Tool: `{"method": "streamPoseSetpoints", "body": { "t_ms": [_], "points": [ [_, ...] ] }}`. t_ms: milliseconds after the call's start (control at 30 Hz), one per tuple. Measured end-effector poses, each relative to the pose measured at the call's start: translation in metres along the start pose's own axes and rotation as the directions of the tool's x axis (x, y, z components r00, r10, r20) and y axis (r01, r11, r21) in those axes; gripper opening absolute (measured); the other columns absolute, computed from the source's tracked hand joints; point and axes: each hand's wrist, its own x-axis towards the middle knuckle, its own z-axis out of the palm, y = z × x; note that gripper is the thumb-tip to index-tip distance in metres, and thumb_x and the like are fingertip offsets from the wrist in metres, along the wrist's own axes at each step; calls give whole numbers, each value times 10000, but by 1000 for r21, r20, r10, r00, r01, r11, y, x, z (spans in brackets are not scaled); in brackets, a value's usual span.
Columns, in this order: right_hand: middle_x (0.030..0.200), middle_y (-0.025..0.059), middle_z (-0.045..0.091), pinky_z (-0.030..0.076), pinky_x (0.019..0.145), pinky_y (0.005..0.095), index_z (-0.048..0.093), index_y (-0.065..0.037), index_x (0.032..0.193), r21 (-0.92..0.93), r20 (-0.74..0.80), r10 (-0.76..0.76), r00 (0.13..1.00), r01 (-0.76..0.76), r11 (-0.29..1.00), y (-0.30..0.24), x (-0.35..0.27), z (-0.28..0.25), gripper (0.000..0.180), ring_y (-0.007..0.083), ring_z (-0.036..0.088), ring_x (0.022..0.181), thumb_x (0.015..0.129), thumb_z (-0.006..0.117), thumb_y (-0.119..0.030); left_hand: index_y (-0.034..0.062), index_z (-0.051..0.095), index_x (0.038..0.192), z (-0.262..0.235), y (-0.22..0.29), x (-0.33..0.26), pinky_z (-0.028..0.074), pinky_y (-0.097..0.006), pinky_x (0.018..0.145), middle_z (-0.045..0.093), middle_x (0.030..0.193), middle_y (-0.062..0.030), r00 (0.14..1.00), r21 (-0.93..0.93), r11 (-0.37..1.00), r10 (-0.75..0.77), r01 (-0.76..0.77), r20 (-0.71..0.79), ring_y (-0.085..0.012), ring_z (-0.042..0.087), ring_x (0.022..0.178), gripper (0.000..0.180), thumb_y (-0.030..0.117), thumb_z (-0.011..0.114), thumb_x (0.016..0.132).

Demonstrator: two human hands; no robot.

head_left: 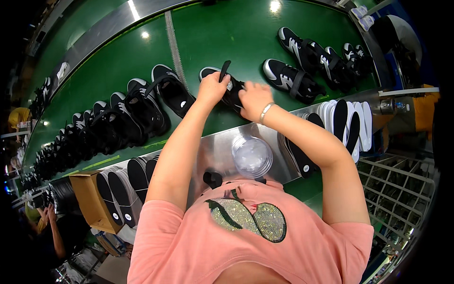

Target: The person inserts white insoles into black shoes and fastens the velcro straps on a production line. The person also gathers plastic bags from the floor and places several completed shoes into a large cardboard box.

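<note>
A black sneaker (pixel 232 98) with a pale toe edge lies on the green belt in front of me, partly hidden by my hands. My left hand (pixel 213 89) pinches its black strap (pixel 224 71), which sticks up from the front of the shoe. At the heel side, my right hand (pixel 256 101) grips the collar with curled fingers, slightly blurred; the inside of the shoe is mostly covered. Just left of this shoe stands another black sneaker (pixel 174 92), its opening and a white round mark on the insole showing.
Rows of black sneakers (pixel 147 110) stretch left along the belt (pixel 222 28); more sneakers (pixel 289 80) stand right. On the metal ledge before me is a stack of clear round plastic lids or dishes (pixel 253 157). Insole stacks (pixel 347 124) flank it, some near a cardboard box (pixel 87 201). A wire rack (pixel 397 199) is right.
</note>
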Motion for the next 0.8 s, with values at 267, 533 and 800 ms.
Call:
{"method": "streamPoseSetpoints", "body": {
  "t_ms": [267,533,800],
  "points": [
    [783,126,611,487,635,345,626,-48,762,-31,76,-87,993,90,995,9,-28,-31,159,247,602,756,658,572,-157,-7,589,807,4,1,-1,421,-339,579,587,662,-130,995,87,996,46,-38,-91,-236,562,609,308,297,546,786],
    [781,127,629,494,658,339,646,-48,744,53,116,-136,984,131,990,-4,32,17,131,251,620,747,693,529,-79,-8,575,791,9,-5,-1,410,-318,522,563,617,-108,994,-18,1000,-3,1,-106,-193,539,549,272,262,544,795],
    [913,152,620,479,727,350,646,-21,873,33,559,-91,824,88,996,-7,64,27,233,277,602,862,685,535,-103,3,589,817,12,-17,-1,430,-377,625,598,705,-171,995,-181,983,-54,39,-78,-319,581,702,273,270,542,788]
  ]
}}
